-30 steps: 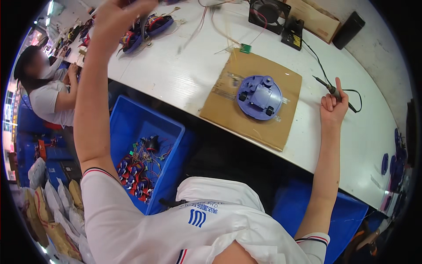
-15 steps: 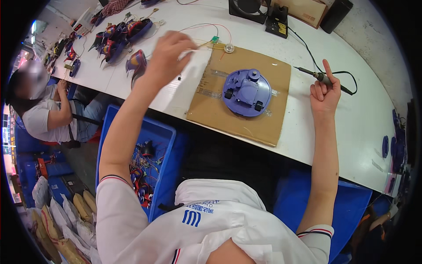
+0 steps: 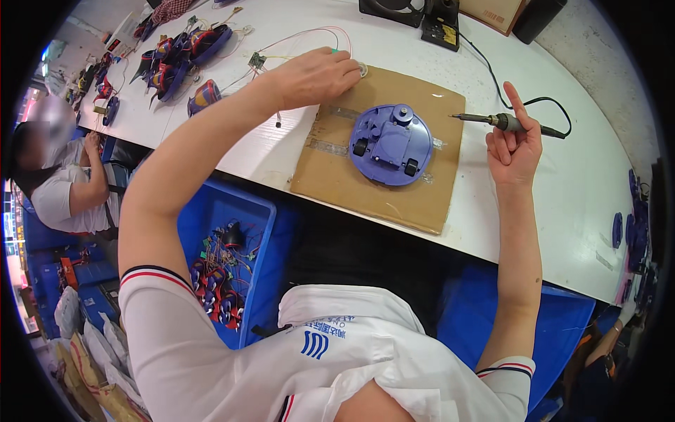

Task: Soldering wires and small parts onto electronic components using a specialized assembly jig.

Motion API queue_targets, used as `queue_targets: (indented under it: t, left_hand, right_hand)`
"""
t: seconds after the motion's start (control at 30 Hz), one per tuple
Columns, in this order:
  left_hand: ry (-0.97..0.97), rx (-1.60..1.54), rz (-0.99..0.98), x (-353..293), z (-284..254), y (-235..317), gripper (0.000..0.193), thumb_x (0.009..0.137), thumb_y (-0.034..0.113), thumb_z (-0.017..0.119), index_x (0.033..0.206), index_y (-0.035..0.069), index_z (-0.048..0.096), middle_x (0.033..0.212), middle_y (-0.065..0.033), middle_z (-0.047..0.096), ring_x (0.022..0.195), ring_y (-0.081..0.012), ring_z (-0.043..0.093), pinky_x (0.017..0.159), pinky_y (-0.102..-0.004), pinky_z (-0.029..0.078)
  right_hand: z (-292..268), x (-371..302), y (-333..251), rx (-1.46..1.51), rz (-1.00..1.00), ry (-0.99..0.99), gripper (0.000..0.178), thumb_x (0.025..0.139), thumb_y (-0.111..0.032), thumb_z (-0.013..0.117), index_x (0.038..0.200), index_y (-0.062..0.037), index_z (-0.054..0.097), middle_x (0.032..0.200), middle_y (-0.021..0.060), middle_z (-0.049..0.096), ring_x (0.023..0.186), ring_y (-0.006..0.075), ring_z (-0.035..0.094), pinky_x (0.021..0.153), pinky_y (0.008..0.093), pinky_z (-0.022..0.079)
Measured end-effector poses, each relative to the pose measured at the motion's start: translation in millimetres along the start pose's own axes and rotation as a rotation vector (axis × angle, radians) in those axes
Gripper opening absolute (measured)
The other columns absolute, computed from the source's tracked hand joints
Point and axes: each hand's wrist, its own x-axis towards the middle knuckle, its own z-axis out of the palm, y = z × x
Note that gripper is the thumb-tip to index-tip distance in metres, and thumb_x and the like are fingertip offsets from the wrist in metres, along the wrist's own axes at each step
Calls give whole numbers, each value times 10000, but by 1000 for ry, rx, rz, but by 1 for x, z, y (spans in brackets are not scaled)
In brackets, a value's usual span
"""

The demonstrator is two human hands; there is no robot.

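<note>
My right hand grips a soldering iron with its index finger stretched upward; the iron's tip points left, over the right edge of a cardboard sheet. On the cardboard lies a round purple plastic base with small black wheels. My left hand is at the sheet's far left corner, fingers bent and drawn together. Beside its fingertips a small round clear part shows, with a bit of green part behind the knuckles. What the fingers hold is hidden. A small wired circuit board lies left of this hand.
Several purple and red shells with wires are piled at the far left. A soldering stand and black fan stand at the back. Below the table edge is a blue bin of wired parts. A co-worker sits left.
My left hand has moved right and down to the wired parts at the cardboard's corner, its fingers closing. The soldering iron has shifted slightly left and now lies more level.
</note>
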Motion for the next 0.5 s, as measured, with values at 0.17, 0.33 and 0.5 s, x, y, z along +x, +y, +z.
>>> queue_targets:
  t: [0.17,0.33,0.5]
  left_hand:
    - [29,-13,-124,2,13,3,82,806,80,584,877,63,546,872,-58,605,803,-197,557,760,-286,449]
    - [365,-627,-527,8,-31,65,28,873,68,528,893,48,524,780,-66,551,669,-175,504,662,-265,437]
    - [655,-1320,-898,10,-55,135,85,921,42,516,998,8,534,734,-42,534,627,-114,481,570,-223,412]
  right_hand:
    - [7,-5,8,-26,28,-15,482,922,-214,433,1350,4,470,477,-53,325,356,38,160,362,177,144]
    - [14,-12,12,-90,94,10,421,926,-226,445,1263,5,545,493,-54,303,367,38,175,379,177,162]
    - [10,-15,23,-121,143,81,332,927,-239,468,1088,0,631,508,-56,314,370,39,196,393,181,193]
